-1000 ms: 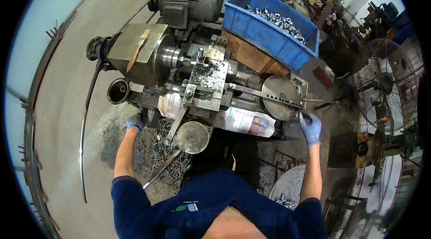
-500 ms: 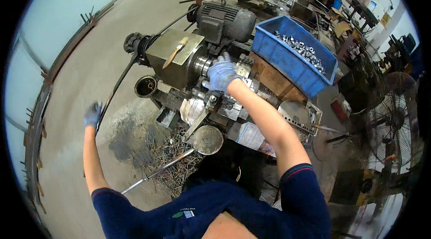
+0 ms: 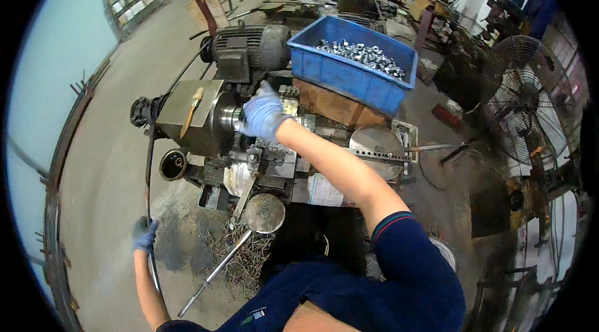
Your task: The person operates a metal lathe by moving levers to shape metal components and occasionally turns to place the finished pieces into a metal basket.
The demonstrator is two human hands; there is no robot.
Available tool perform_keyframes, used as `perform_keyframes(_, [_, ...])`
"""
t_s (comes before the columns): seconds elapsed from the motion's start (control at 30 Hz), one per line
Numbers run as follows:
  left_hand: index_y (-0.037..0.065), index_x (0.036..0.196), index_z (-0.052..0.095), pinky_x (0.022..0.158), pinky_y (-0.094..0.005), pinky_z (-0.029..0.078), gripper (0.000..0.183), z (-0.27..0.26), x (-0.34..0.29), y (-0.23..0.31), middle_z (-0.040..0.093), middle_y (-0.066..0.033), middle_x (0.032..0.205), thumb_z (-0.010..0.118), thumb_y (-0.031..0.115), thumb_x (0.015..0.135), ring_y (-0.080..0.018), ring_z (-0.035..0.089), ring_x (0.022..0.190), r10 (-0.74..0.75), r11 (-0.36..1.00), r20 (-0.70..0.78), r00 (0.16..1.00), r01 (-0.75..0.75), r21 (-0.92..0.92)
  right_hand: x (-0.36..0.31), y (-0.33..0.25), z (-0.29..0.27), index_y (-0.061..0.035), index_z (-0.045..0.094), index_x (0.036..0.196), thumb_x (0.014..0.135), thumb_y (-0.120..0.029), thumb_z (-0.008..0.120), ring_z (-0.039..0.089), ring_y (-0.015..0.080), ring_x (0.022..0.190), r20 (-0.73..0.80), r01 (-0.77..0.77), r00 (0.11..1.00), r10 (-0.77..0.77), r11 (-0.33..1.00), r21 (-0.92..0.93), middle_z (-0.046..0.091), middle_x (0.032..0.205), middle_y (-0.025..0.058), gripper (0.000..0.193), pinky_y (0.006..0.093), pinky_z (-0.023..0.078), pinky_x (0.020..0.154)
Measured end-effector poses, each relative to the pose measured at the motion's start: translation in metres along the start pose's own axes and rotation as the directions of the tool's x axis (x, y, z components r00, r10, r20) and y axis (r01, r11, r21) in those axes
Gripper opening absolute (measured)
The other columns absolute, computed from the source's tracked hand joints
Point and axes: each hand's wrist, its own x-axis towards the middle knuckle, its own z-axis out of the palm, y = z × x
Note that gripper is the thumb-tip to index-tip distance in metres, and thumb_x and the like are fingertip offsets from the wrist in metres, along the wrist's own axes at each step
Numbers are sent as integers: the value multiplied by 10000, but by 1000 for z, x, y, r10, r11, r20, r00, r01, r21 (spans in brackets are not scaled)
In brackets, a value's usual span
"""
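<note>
My right hand (image 3: 263,112), in a blue-grey glove, is at the bright metal spindle nose (image 3: 233,117) of a small lathe-like machine. Its thumb points toward the spindle and its fingers stand apart, pointing up and away; I see nothing held in it. Low on the left, my gloved left hand (image 3: 144,234) is closed around a long dark bar (image 3: 149,170) that runs down from the machine's left end. A wooden-handled brush (image 3: 192,113) lies on the headstock (image 3: 178,96). Below my right hand are the greasy slide and tool post (image 3: 254,158).
A blue bin (image 3: 349,76) of small metal parts stands on a brown block behind the machine. An electric motor (image 3: 246,51) is at the back. A round-ended lever (image 3: 264,213) juts toward me above metal shavings (image 3: 231,263). A large fan (image 3: 527,95) stands at right.
My left hand has come down onto the long bar and closed on it. My right hand stays by the spindle. The view has shifted, so the machine appears further left.
</note>
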Motion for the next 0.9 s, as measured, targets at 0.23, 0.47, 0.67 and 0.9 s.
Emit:
perform_keyframes(0.23, [-1, 827, 561, 373, -321, 442, 210, 11, 57, -40, 541, -84, 572, 632, 192, 789, -178, 533, 409, 12, 965, 47, 999, 1, -264, -99, 149, -65, -44, 706, 797, 789, -595, 487, 619, 310, 719, 85, -475, 880, 468, 875, 91, 646, 756, 183, 592, 408, 433, 874])
perform_keyframes(0.47, [7, 884, 561, 381, -297, 437, 240, 10, 52, -31, 514, -49, 574, 638, 219, 801, -149, 526, 436, 70, 951, 23, 997, -60, -303, -186, 174, -36, -100, 678, 1014, 716, -454, 680, 512, 367, 1103, -417, -468, 773, 478, 874, 134, 503, 1245, 209, 462, 416, 418, 950])
perform_keyframes(0.67, [3, 944, 579, 401, -274, 429, 282, 16, 64, -35, 508, -32, 574, 653, 246, 822, -114, 503, 449, 160, 916, 15, 987, -143, -376, -351, 186, 14, -63, 692, 929, 710, -358, 725, 607, 320, 973, -308, -619, 543, 781, 621, 481, 621, 1081, 181, 368, 361, 479, 860])
perform_keyframes(0.9, [-10, 1002, 583, 536, -366, 512, 338, -7, 62, -46, 596, -175, 737, 643, 284, 847, -251, 568, 566, -2, 932, 116, 993, 44, -360, -671, 144, 67, 9, 681, 934, 762, -397, 691, 663, 228, 802, 96, -894, -282, 954, -298, 334, 690, 871, 152, 442, 299, 488, 745])
